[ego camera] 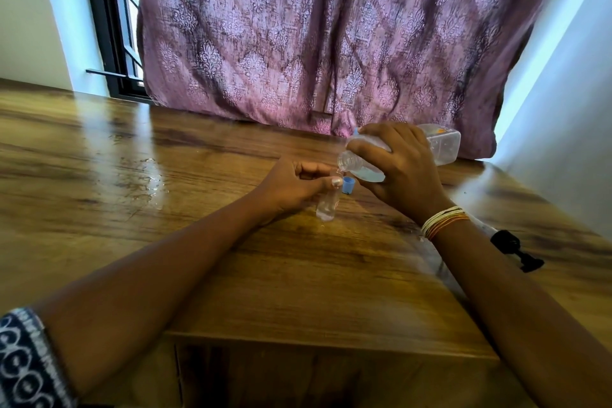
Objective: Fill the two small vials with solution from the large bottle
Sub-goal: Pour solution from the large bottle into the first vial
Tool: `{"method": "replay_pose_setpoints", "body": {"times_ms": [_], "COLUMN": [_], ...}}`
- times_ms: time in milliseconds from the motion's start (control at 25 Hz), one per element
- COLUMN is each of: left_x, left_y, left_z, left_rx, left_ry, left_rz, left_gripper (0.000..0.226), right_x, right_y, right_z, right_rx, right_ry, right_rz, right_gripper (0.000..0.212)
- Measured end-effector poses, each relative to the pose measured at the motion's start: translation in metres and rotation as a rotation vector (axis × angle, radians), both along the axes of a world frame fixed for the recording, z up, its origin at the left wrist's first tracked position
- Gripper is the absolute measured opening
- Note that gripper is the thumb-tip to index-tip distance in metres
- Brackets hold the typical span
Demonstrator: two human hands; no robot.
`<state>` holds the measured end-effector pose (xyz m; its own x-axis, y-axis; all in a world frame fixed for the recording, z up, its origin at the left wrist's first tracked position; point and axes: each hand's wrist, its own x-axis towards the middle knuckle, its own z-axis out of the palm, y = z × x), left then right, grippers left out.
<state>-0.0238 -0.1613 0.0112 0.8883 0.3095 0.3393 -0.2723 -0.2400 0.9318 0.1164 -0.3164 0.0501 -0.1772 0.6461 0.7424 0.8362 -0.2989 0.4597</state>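
My right hand (397, 169) grips the large clear bottle (440, 142), tipped over with its open mouth pointing down and left. Clear liquid pools near the bottle's neck, and a thin stream runs from the mouth. Just below the mouth, my left hand (291, 185) pinches a small clear vial (326, 205) near its top, holding it upright on the wooden table (198, 209). The vial holds some liquid. A blue cap (348, 184) lies on the table between my two hands. I see only one vial.
A wet patch of spilled liquid (149, 175) glistens on the table to the left. A small black object (515, 250) lies near the table's right edge. A purple patterned curtain (314, 36) hangs right behind the table, a window frame (109, 26) at its left.
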Motion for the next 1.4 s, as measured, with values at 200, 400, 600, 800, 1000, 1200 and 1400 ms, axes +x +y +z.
{"method": "replay_pose_setpoints", "body": {"times_ms": [200,400,600,800,1000,1200,1400], "left_x": [0.0011,0.0005,-0.0009,-0.0011,-0.0004,-0.0025,-0.0032], "left_y": [0.0013,0.0004,-0.0013,0.0003,0.0011,-0.0003,0.0003], "left_z": [-0.0017,-0.0006,0.002,0.0004,-0.0005,0.0015,0.0015], "left_rx": [-0.013,-0.039,-0.027,-0.02,-0.037,-0.032,0.006], "left_ry": [0.002,0.013,0.028,-0.001,0.015,0.012,0.011], "left_rz": [-0.003,-0.014,-0.011,-0.013,-0.02,-0.026,-0.012], "left_gripper": [0.026,0.024,0.027,0.027,0.029,0.027,0.028], "right_x": [-0.0006,0.0004,0.0,0.0004,0.0007,0.0001,-0.0002], "right_y": [0.0001,-0.0002,0.0001,-0.0004,-0.0002,0.0001,-0.0002], "right_z": [0.0004,-0.0004,-0.0004,-0.0001,-0.0006,-0.0002,0.0002], "right_rx": [0.004,0.003,0.0,-0.002,0.0,-0.003,0.008], "right_ry": [0.006,0.007,0.007,0.012,0.017,0.015,0.009], "right_rz": [-0.005,0.008,0.002,-0.001,-0.004,0.0,-0.011], "right_gripper": [0.026,0.026,0.026,0.027,0.028,0.028,0.027]}}
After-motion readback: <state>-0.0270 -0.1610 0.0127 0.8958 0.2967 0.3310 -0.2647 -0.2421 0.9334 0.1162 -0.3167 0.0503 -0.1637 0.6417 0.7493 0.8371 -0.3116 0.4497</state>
